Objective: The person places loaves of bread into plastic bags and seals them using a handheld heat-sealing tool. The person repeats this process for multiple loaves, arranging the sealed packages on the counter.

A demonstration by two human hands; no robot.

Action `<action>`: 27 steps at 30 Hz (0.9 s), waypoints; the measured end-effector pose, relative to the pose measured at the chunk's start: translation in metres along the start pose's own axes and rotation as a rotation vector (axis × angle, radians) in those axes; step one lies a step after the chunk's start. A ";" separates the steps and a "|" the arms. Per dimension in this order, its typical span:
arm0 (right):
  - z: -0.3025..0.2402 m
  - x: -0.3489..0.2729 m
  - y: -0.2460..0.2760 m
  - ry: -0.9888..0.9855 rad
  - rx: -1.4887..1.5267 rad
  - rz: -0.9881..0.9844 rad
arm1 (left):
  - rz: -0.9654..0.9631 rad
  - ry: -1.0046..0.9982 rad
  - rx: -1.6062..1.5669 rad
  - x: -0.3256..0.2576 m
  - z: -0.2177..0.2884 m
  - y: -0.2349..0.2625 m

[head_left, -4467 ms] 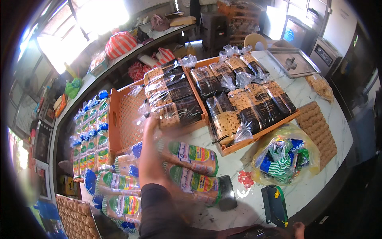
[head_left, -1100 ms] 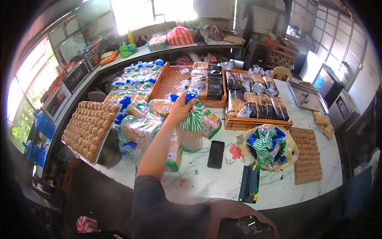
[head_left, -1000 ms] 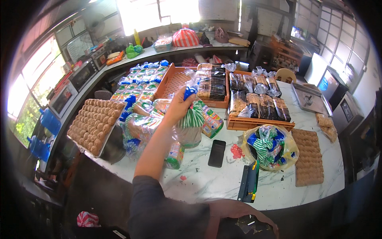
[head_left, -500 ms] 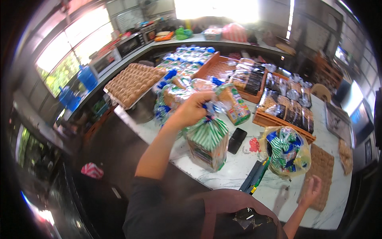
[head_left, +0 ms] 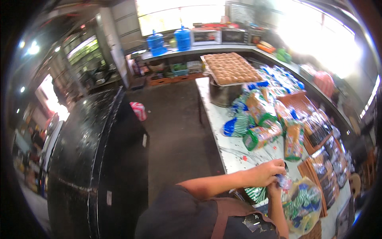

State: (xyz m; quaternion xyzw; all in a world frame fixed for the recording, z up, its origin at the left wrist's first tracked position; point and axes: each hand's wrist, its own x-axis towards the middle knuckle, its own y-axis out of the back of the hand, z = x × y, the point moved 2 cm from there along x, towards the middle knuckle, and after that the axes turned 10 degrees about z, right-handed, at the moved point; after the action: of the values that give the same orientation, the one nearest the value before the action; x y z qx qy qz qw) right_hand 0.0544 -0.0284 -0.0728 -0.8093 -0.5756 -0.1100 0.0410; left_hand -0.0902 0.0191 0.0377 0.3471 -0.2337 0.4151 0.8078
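Close in front of my apron, my left hand [head_left: 267,173] is closed around the gathered neck of a bread bag [head_left: 256,194]. Only part of the bag's green-and-white striped plastic shows beneath my forearm. Just under the left one, my right hand [head_left: 273,189] is closed at the same neck, its fingers partly hidden. Crumpled clear plastic [head_left: 284,181] sticks out beside my fingers. Right of my hands stands a yellowish plastic bag [head_left: 312,213] with striped and blue wrappers in it. Farther off, a bagged loaf [head_left: 293,141] and other bagged bread [head_left: 262,135] lie on the table.
A tray of round buns [head_left: 232,67] rests on a metal pot [head_left: 223,95] at the table's far end. Orange crates [head_left: 314,175] of packed bread line the right. A large black cabinet [head_left: 85,159] stands left; blue water jugs [head_left: 182,39] sit on the back counter.
The view has swung left. My right hand has come over from the cardboard-brown sheet to the bag's neck, and the left hand has brought the bagged loaf closer to my body.
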 end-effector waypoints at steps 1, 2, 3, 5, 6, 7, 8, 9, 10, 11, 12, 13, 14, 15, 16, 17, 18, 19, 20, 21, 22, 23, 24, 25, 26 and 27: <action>0.010 0.002 -0.006 -0.195 0.345 0.063 | 0.158 0.012 0.046 -0.011 0.000 0.001; 0.014 0.003 -0.001 -0.385 0.437 0.192 | 0.301 0.008 0.083 -0.022 -0.001 0.002; 0.014 0.005 -0.004 -0.409 0.479 0.130 | 0.298 0.059 0.080 -0.033 -0.003 0.002; 0.002 0.007 -0.012 -0.247 0.601 0.015 | 0.287 0.133 0.058 -0.053 -0.011 0.005; -0.003 0.005 -0.018 -0.228 0.506 0.005 | 0.280 0.121 0.061 -0.061 -0.012 0.001; -0.010 0.003 -0.024 -0.187 0.450 -0.008 | 0.242 0.128 0.083 -0.069 -0.014 -0.001; -0.016 0.001 -0.032 -0.120 0.427 -0.041 | 0.231 0.147 0.104 -0.075 -0.016 -0.003; -0.021 -0.002 -0.040 -0.088 0.356 -0.034 | 0.197 0.157 0.125 -0.081 -0.017 -0.006; -0.026 -0.004 -0.045 -0.032 0.318 -0.045 | 0.216 0.116 0.166 -0.085 -0.019 -0.004; -0.030 -0.006 -0.052 0.036 0.263 -0.064 | 0.239 0.110 0.186 -0.089 -0.021 -0.003; -0.035 -0.007 -0.054 0.074 0.271 -0.101 | 0.231 0.084 0.198 -0.091 -0.022 -0.002; -0.037 -0.009 -0.057 0.096 0.206 -0.117 | 0.233 0.069 0.208 -0.092 -0.023 -0.001; -0.039 -0.009 -0.057 0.120 0.142 -0.130 | 0.204 0.025 0.241 -0.093 -0.023 -0.001; -0.040 -0.009 -0.056 0.141 0.086 -0.124 | 0.188 -0.009 0.278 -0.093 -0.023 0.000; -0.041 -0.010 -0.054 0.152 0.061 -0.128 | 0.186 -0.050 0.319 -0.092 -0.022 0.000; -0.042 -0.010 -0.052 0.162 0.032 -0.144 | 0.168 -0.045 0.328 -0.092 -0.022 -0.001; -0.042 -0.011 -0.050 0.168 0.013 -0.135 | 0.163 -0.046 0.342 -0.090 -0.022 -0.001; -0.042 -0.012 -0.048 0.181 -0.027 -0.126 | 0.158 -0.055 0.356 -0.090 -0.021 -0.002; -0.042 -0.012 -0.045 0.167 -0.003 -0.130 | 0.179 0.007 0.278 -0.089 -0.022 -0.002; -0.043 -0.013 -0.044 0.157 0.000 -0.132 | 0.199 0.061 0.199 -0.089 -0.022 -0.002; -0.043 -0.013 -0.043 0.135 0.020 -0.148 | 0.217 0.115 0.120 -0.089 -0.022 -0.002; -0.045 -0.014 -0.043 0.169 -0.034 -0.172 | 0.177 0.220 0.040 -0.090 -0.024 -0.003; -0.047 -0.016 -0.042 0.190 -0.072 -0.212 | 0.138 0.327 -0.040 -0.092 -0.024 -0.003; -0.050 -0.017 -0.042 0.233 -0.080 -0.242 | 0.098 0.474 -0.094 -0.095 -0.026 -0.003; -0.053 -0.020 -0.043 0.285 -0.160 -0.270 | 0.051 0.544 -0.068 -0.098 -0.026 -0.003; -0.055 -0.021 -0.043 0.259 -0.132 -0.322 | 0.105 0.470 -0.174 -0.099 -0.023 0.000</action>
State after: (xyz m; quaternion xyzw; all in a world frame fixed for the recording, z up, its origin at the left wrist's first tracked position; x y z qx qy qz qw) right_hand -0.0002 -0.0437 -0.0266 -0.6867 -0.6790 -0.2557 0.0435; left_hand -0.1420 -0.0140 -0.0438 0.1577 -0.0920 0.5040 0.8442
